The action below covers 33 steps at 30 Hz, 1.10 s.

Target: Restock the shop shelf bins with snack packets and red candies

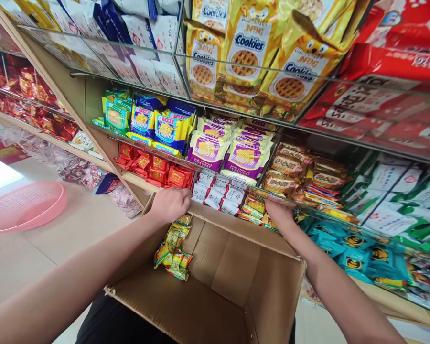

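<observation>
My left hand (172, 204) is curled over the far left rim of an open cardboard box (229, 267). Several small yellow-green wrapped snack packets (174, 253) lie against the left side inside it. My right hand (280, 213) reaches past the box's far rim into the lower shelf, under the glass edge. Its fingers are hidden there, beside small orange-and-green packets (253, 206). What it touches or holds cannot be seen. White packets with red edges (218, 195) sit between the two hands, and red packets (157, 168) lie left of them.
Above, a glass-fronted shelf holds purple soda biscuits (247, 153) and brown packets (286, 165). Yellow cookie bags (245, 52) fill the shelf higher up. Teal packets (358, 253) lie at right. A pink basket (32, 205) rests on the tiled floor at left.
</observation>
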Each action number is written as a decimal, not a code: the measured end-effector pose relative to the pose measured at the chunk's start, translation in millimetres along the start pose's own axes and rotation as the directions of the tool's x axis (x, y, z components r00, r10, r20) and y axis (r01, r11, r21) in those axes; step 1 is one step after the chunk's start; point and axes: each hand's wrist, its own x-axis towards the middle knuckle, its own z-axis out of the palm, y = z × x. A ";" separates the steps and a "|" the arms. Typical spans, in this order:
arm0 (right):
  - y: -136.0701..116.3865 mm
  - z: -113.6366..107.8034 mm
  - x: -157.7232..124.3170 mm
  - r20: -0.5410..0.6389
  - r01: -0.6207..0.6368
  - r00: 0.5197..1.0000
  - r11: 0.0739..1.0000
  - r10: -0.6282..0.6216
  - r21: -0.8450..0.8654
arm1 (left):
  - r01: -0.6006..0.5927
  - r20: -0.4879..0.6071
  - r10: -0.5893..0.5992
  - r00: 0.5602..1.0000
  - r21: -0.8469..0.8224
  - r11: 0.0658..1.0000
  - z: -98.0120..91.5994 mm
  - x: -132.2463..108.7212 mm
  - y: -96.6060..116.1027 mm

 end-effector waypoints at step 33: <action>7.9 -1.2 -17.9 0.221 0.246 0.941 0.967 -0.255 0.069 | 0.046 0.065 -0.044 0.997 -0.024 0.999 -0.4 1.7 -0.8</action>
